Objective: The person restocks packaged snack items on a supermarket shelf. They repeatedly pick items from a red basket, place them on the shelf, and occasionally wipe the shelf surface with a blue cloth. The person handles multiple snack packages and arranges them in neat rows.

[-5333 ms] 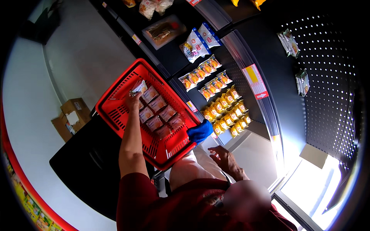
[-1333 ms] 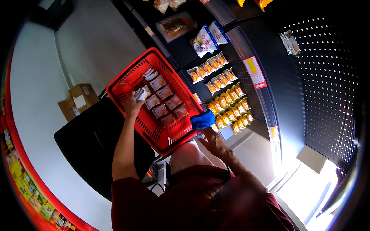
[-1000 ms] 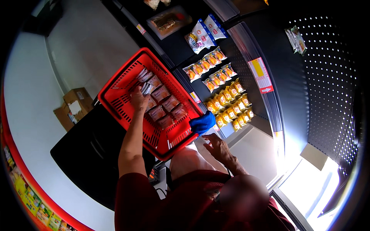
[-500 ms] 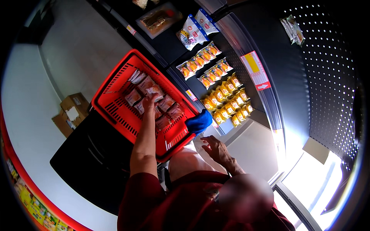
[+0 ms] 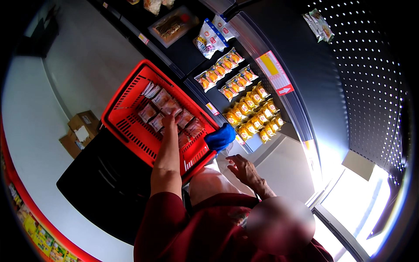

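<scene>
My left hand [image 5: 170, 120] reaches down into a red shopping basket [image 5: 131, 144], against the small clear-wrapped snack packets [image 5: 171, 107]. Its fingertips are largely hidden, so I cannot tell whether it grips one. Several more such packets [image 5: 185, 117] lie in rows over the basket's bottom, and paler ones [image 5: 151, 91] lean together near its far side. Outside the basket's right corner, my right hand [image 5: 245, 170] hovers with nothing in it, its fingers loosely bent and apart. A blue cloth [image 5: 220, 137] hangs over that corner, close to this hand.
On the black shelf to the right stand rows of orange-printed snack packs [image 5: 219, 70] and yellow-wrapped ones [image 5: 254, 109]. Behind them are white-and-blue bags [image 5: 210, 39] and a clear tray [image 5: 172, 26]. A perforated panel [image 5: 362, 87] rises at right; an opened cardboard box [image 5: 80, 131] lies at left.
My left hand sits slightly lower over the packets, and the packet at its fingertips now lies nearer the others. The view has shifted a little; my right hand keeps its pose.
</scene>
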{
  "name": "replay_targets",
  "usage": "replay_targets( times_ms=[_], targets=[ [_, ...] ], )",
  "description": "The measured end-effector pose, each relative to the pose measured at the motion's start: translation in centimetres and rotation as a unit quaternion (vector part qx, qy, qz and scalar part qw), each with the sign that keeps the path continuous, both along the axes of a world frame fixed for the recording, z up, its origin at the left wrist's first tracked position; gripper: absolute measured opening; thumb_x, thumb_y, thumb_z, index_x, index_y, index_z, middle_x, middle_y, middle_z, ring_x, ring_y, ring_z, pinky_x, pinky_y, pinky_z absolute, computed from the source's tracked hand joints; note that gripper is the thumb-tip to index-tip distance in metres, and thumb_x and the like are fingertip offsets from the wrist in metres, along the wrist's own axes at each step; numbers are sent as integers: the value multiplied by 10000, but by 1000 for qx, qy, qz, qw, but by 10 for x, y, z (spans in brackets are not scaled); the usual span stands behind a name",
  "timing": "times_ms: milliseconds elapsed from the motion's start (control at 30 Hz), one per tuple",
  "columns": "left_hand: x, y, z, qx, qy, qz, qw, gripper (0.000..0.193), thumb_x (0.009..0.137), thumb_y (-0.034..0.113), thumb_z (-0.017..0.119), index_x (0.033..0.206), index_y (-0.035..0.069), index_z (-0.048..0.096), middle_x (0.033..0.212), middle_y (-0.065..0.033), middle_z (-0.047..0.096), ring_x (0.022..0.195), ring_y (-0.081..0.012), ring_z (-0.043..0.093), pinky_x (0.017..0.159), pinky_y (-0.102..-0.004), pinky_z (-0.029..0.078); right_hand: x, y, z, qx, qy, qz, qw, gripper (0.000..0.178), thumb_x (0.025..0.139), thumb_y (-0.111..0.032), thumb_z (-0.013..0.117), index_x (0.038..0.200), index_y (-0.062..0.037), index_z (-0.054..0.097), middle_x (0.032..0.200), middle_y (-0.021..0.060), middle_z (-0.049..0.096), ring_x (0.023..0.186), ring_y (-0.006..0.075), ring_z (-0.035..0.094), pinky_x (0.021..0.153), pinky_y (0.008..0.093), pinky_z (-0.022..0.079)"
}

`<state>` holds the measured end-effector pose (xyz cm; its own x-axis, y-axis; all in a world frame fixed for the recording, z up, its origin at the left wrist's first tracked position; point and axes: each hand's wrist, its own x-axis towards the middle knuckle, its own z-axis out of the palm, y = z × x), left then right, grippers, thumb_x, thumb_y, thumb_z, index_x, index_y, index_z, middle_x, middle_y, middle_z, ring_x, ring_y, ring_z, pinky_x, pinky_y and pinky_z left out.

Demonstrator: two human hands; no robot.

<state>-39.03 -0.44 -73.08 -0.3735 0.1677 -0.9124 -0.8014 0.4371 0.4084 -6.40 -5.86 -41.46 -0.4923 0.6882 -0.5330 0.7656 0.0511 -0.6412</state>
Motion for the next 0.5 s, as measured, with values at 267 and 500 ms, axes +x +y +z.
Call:
replay_targets(
  times_ms=[267,500],
  targets=[
    [-5,-25,40,-9,16,27,999,235,915,98,701,1072,-46,599,1026,-150,646,749,-266,675,663,-394,651,-4,10,31,38,22,-5,999,324,884,-134,713,1196,-81,644,1079,140,678,991,324,681,838,422,571],
    [-12,31,215,267,320,-68,907,393,988,291,662,1286,46,583,1195,-87,648,940,-199,674,782,-357,545,-22,43,115,200,118,-22,972,294,911,-142,698,1200,-111,654,959,107,658,898,306,681,781,409,575]
  ],
)
